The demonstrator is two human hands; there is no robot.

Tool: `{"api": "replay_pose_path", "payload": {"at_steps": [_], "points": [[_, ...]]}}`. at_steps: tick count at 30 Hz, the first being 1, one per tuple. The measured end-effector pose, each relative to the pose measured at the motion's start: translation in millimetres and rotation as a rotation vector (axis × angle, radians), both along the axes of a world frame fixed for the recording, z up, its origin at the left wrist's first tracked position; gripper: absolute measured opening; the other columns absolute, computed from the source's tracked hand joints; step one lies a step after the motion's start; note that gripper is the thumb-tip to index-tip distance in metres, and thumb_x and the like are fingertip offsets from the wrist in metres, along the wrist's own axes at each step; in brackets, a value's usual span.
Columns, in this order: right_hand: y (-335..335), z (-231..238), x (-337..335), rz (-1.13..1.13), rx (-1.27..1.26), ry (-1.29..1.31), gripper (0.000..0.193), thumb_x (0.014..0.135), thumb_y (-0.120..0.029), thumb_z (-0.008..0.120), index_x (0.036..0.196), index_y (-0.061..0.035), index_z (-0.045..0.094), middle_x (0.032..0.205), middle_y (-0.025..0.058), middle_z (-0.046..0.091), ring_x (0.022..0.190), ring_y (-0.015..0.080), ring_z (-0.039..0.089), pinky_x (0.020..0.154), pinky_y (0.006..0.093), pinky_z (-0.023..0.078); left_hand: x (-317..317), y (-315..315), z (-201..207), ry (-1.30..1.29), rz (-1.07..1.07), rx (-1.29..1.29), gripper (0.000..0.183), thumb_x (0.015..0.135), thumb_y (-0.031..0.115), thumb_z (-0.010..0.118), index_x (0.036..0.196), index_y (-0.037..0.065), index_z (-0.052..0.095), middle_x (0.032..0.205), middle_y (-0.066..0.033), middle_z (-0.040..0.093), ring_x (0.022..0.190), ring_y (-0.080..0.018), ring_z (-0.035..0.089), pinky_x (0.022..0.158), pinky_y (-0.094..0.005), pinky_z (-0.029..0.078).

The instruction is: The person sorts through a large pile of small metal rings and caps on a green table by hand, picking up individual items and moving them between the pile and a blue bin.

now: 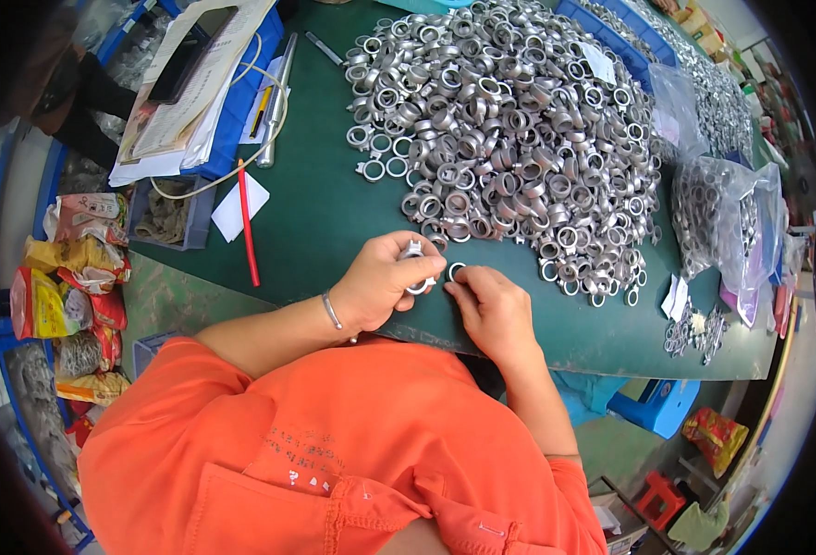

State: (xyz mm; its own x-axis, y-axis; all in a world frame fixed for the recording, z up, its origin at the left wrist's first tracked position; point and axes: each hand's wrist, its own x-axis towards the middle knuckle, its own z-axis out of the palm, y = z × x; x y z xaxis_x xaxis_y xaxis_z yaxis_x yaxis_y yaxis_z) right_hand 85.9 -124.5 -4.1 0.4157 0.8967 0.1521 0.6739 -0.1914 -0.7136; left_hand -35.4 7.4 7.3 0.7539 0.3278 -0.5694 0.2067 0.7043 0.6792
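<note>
My left hand is closed around a few silver metal rings, held near the front edge of the green table. Just to its right, my right hand pinches one more metal ring between thumb and fingertips. The two hands are close together but apart. Beyond them spreads a large heap of the same small metal rings, each with a little lug on its side. Its nearest rings lie right behind my fingers.
Left on the green table are a red pencil, a white paper piece, and a blue bin topped with papers and a phone. At right stand plastic bags of rings and small loose parts. A blue stool sits below.
</note>
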Motion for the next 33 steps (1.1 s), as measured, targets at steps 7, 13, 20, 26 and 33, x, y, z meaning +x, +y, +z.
{"api": "replay_pose_path", "payload": {"at_steps": [7,13,20,26,33], "points": [[-10.2,5.1,5.6,0.121,0.289,0.117,0.017,0.070,0.007,0.064,0.083,-0.0037,0.059,0.084,0.0090,0.062,0.073,0.0246,0.061,0.061,0.0288,0.049,-2.8,-0.6,0.3,-0.041,-0.208,0.051,0.014,0.083,0.012,0.064,0.092,0.003,0.058,0.074,-0.0007,0.055,0.058,-0.0039,0.047,0.043,-0.0164,0.033],[-17.8,-0.2,-5.3,-0.098,0.349,0.702,0.013,0.085,0.006,0.049,0.094,-0.0003,0.056,0.098,0.0093,0.062,0.074,0.0110,0.057,0.059,0.0221,0.045,0.6,-6.2,-0.2,-0.281,-0.265,0.609,0.009,0.078,0.004,0.066,0.087,0.002,0.063,0.080,-0.0036,0.060,0.073,-0.0109,0.056,0.064,-0.0225,0.044],[-23.9,-4.0,8.0,-0.010,0.153,1.148,0.023,0.089,-0.012,0.056,0.107,0.0033,0.056,0.083,0.0043,0.063,0.062,0.0040,0.051,0.051,0.0158,0.038,0.4,-9.4,-4.4,-0.388,-0.259,0.903,0.013,0.076,0.000,0.067,0.087,0.003,0.063,0.082,-0.0044,0.060,0.078,-0.0144,0.056,0.071,-0.0252,0.044],[-25.4,-11.2,16.4,0.174,0.723,1.777,0.031,0.079,-0.015,0.062,0.104,-0.0019,0.049,0.093,0.0135,0.057,0.073,0.0206,0.059,0.050,0.0208,0.043,-2.9,-7.2,-2.2,-0.194,-0.181,0.073,0.024,0.081,0.005,0.062,0.104,0.004,0.054,0.083,-0.0046,0.057,0.071,-0.0141,0.057,0.049,-0.0202,0.044],[-7.2,22.1,56.6,-0.406,0.277,0.413,0.013,0.078,0.000,0.063,0.091,0.0016,0.061,0.075,0.0083,0.059,0.062,0.0165,0.058,0.046,0.0239,0.041,1.1,-3.0,-3.9,-0.134,-0.059,-0.464,0.019,0.091,0.020,0.052,0.098,0.003,0.056,0.090,-0.0098,0.059,0.083,-0.0194,0.061,0.047,-0.0241,0.048]]}}
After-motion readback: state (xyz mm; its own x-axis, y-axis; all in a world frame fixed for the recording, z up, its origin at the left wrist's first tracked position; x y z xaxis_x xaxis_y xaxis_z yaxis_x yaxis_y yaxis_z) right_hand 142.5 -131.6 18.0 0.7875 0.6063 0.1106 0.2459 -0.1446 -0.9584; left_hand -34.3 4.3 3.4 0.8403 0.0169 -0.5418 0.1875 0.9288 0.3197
